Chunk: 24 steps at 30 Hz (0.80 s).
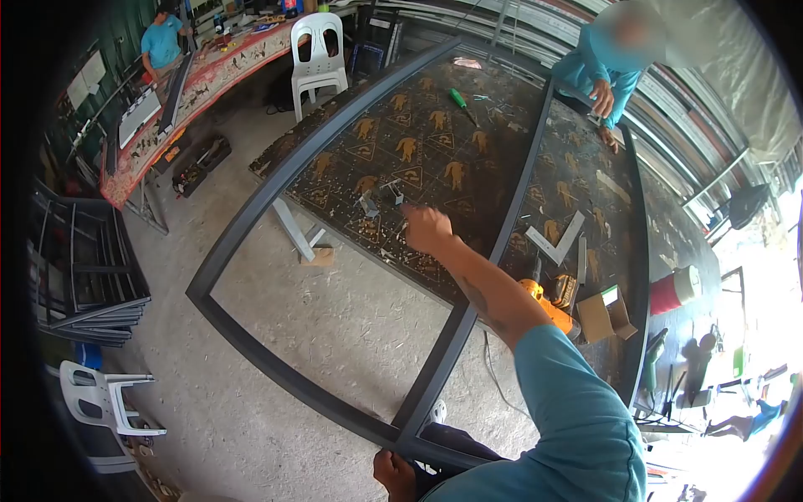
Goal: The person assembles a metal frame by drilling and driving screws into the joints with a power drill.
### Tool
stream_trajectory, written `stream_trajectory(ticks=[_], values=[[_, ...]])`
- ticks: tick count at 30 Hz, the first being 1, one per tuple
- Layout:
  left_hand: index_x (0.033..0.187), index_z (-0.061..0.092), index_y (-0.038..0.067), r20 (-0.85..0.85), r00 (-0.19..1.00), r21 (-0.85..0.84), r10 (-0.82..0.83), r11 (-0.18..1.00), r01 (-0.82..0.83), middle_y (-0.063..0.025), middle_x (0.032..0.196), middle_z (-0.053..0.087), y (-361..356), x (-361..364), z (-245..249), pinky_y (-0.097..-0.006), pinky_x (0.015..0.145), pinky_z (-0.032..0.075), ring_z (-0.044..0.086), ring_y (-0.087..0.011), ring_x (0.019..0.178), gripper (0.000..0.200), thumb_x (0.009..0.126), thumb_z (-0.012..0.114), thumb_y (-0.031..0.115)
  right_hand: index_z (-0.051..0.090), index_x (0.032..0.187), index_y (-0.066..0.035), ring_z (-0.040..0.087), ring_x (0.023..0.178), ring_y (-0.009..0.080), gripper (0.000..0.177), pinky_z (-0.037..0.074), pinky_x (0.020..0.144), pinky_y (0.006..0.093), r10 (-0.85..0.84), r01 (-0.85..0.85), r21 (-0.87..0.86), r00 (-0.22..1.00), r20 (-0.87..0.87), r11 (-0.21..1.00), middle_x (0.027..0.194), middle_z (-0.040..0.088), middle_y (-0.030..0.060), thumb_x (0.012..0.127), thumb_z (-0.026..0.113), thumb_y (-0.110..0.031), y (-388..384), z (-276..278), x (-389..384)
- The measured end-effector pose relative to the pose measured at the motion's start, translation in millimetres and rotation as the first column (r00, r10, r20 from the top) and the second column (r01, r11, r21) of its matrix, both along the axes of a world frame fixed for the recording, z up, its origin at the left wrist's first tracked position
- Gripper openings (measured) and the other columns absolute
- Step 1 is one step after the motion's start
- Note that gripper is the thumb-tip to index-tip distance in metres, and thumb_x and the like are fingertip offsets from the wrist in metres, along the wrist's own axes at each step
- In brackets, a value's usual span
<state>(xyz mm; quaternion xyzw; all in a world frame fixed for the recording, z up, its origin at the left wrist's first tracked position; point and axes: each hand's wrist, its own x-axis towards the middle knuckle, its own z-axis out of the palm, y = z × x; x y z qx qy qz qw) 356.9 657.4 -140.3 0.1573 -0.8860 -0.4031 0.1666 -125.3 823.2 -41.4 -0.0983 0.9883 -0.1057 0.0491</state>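
My right hand [428,229] reaches over the dark worktable [456,201], fingers mostly curled, its fingertips at some small metal brackets [391,194]. Whether one is pinched there is hidden. At the bottom of the view, my left hand [395,473] is closed against the near edge of a large dark grey metal frame [268,191], by the joint of its crossbar [493,243]. The frame lies partly on the table and juts out over the floor towards me. Metal shavings surround my right hand.
A green-handled screwdriver [458,99], white L-shaped square [556,240], orange cordless drill [548,305] and open cardboard box [606,315] lie on the table. A co-worker's hands [604,100] are at the far right corner. White chair [318,58] behind; stacked frames [92,268] left.
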Motion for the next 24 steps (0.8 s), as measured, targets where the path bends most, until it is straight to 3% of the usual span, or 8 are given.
stream_trajectory(ticks=[3,5,7,9,11,15,17,24], values=[[0.079,0.057,0.000,0.032,0.999,0.038,0.017,0.999,-0.018,-0.0178,0.072,0.058,1.0,-4.5,9.0,-0.0441,0.060,0.046,0.057,-0.0389,0.067,0.005,0.078,0.053,0.001,0.058,0.121,-0.016,0.064,0.093,0.0313,0.043,0.052,0.076,0.0467,0.318,-0.303,-0.134,0.941,0.111,0.943,0.102,0.065,0.0168,0.078,0.061,-0.020,3.2,-7.6,73.6],[0.080,0.058,-0.001,0.078,0.996,0.023,-0.044,0.999,0.042,-0.0180,0.073,0.059,-2.7,-5.3,11.4,-0.0432,0.059,0.046,0.058,-0.0370,0.066,0.006,0.078,0.053,0.002,0.053,0.129,-0.014,0.051,0.113,0.0327,0.060,0.041,0.096,0.0468,0.688,-0.540,-0.440,0.648,0.327,0.717,0.122,0.054,0.0158,0.074,0.071,-0.032,15.1,2.4,138.5],[0.080,0.058,-0.002,0.055,0.997,0.038,-0.057,0.998,0.055,-0.0179,0.074,0.059,-8.4,-3.6,4.4,-0.0429,0.059,0.046,0.058,-0.0365,0.065,0.006,0.079,0.054,0.002,0.051,0.131,-0.018,0.049,0.115,0.0311,0.073,0.040,0.095,0.0466,0.828,-0.844,-0.252,0.331,0.452,0.474,0.120,0.054,0.0125,0.067,0.077,-0.040,9.8,10.3,190.2],[0.080,0.057,-0.002,0.046,0.996,0.053,-0.077,0.996,0.075,-0.0178,0.074,0.059,-7.4,-3.4,9.2,-0.0427,0.058,0.046,0.058,-0.0359,0.064,0.006,0.079,0.054,0.002,0.059,0.118,-0.020,0.053,0.108,0.0296,0.061,0.044,0.089,0.0440,0.868,-0.890,-0.166,0.349,0.353,0.425,0.106,0.058,0.0093,0.065,0.077,-0.043,18.5,-0.8,223.8],[0.080,0.057,-0.004,0.255,0.967,0.380,0.008,0.919,-0.108,-0.0181,0.073,0.058,-3.7,-8.7,23.4,-0.0417,0.057,0.045,0.057,-0.0349,0.061,0.008,0.080,0.054,0.003,0.061,0.102,-0.016,0.057,0.101,0.0267,0.042,0.048,0.082,0.0420,0.883,-0.884,-0.090,0.441,0.162,0.458,0.097,0.058,0.0061,0.073,0.072,-0.045,23.4,-24.5,230.2],[0.087,0.057,-0.006,0.037,0.999,0.292,0.017,0.956,-0.027,-0.0167,0.078,0.059,-5.1,0.2,-5.9,-0.0336,0.056,0.046,0.059,-0.0253,0.062,0.013,0.079,0.058,0.004,0.060,0.094,-0.012,0.059,0.096,0.0270,0.033,0.050,0.079,0.0419,0.904,-0.918,-0.030,0.385,0.184,0.396,0.094,0.059,0.0051,0.081,0.065,-0.042,20.5,-21.9,230.3],[0.087,0.057,-0.004,-0.059,0.998,0.013,-0.006,1.000,0.007,-0.0174,0.078,0.058,0.7,0.3,-10.8,-0.0380,0.055,0.045,0.057,-0.0318,0.063,0.009,0.080,0.055,0.002,0.060,0.094,-0.011,0.059,0.096,0.0273,0.033,0.050,0.079,0.0420,0.897,-0.914,-0.031,0.390,0.207,0.405,0.094,0.059,0.0053,0.082,0.064,-0.042,19.0,-18.9,229.3],[0.086,0.056,-0.003,-0.122,0.992,0.006,0.025,1.000,-0.024,-0.0177,0.075,0.057,7.8,-0.6,11.9,-0.0429,0.057,0.044,0.055,-0.0375,0.065,0.006,0.081,0.053,-0.001,0.057,0.095,-0.012,0.055,0.104,0.0249,0.033,0.047,0.081,0.0429,0.868,-0.877,-0.048,0.462,0.182,0.477,0.103,0.056,0.0036,0.079,0.066,-0.040,21.9,-27.8,238.0]])
